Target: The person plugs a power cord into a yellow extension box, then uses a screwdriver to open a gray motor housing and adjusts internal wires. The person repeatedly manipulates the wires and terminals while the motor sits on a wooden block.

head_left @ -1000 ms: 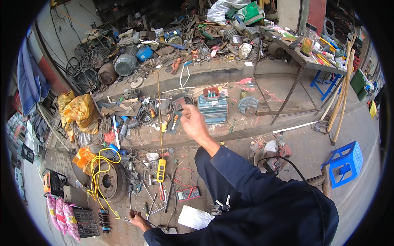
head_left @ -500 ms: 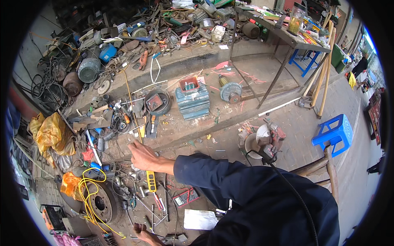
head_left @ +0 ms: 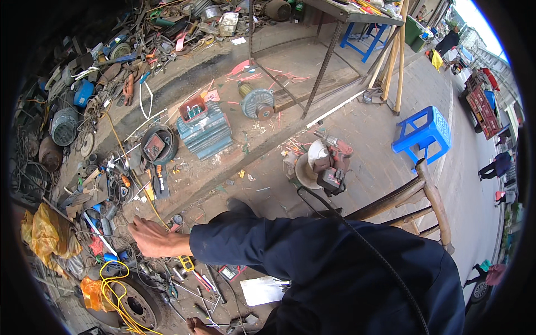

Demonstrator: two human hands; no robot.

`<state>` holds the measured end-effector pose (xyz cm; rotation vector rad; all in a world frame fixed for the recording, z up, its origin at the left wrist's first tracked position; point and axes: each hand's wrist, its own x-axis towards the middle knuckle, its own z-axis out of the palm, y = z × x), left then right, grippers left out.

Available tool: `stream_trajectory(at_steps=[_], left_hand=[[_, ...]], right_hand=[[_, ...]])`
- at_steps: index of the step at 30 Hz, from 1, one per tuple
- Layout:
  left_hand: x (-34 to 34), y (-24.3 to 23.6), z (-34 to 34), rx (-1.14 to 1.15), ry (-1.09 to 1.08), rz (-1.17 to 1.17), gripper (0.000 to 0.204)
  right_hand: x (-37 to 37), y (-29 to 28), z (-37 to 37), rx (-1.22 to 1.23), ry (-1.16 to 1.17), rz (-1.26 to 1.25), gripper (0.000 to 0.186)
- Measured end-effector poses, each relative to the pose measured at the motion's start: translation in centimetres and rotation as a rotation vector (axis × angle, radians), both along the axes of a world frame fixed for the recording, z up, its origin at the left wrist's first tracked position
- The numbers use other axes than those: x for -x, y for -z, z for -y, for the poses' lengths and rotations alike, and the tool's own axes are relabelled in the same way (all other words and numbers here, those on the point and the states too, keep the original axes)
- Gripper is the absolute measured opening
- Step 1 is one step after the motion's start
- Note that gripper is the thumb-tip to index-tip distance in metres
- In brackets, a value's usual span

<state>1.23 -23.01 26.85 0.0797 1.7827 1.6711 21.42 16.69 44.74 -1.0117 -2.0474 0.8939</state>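
My right hand (head_left: 153,237) reaches across to the left over loose wires and metal parts, fingers curled; what it holds, if anything, is unclear. Below it lie a yellow pendant control (head_left: 186,263), partly behind my sleeve, a red-edged meter (head_left: 229,272), a white paper (head_left: 259,290) and scattered tools. My left hand (head_left: 198,326) is low at the bottom edge, fingers bent, largely cut off. A rusty round hub (head_left: 137,304) with yellow cable on it lies left of that hand. A blue motor housing (head_left: 204,134) rests on the step beside a dark pan (head_left: 153,145).
At right stand a blue stool (head_left: 421,139), a wooden chair (head_left: 432,201) and a power tool on a round base (head_left: 329,164). A metal table (head_left: 357,17), long poles (head_left: 396,84) and a scrap heap are behind. Other people (head_left: 491,167) are along the street.
The view has turned rightward, bringing more street into sight. My right hand has dropped from near the blue motor to the leftward cluster of wires and tools. My left hand stays low.
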Motion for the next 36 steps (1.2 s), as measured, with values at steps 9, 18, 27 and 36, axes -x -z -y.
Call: stream_trajectory(at_steps=[9,18,27,36], left_hand=[[-0.1,1.8,-1.0,0.027,0.037,-0.262,0.052],[-1.7,-0.6,-0.5,0.038,-0.321,-0.226,0.038],[-4.0,-5.7,0.7,-0.117,-0.370,-0.191,0.036],[-8.3,-12.3,0.7,-0.292,-0.399,0.032,0.031]], right_hand=[[-0.3,-1.0,0.1,0.147,-0.107,0.027,0.047],[0.4,-1.1,0.9,0.011,-0.065,0.091,0.046],[1.8,0.1,2.2,-0.062,-0.066,0.166,0.045],[2.6,-0.3,4.1,-0.096,-0.114,0.151,0.043]])
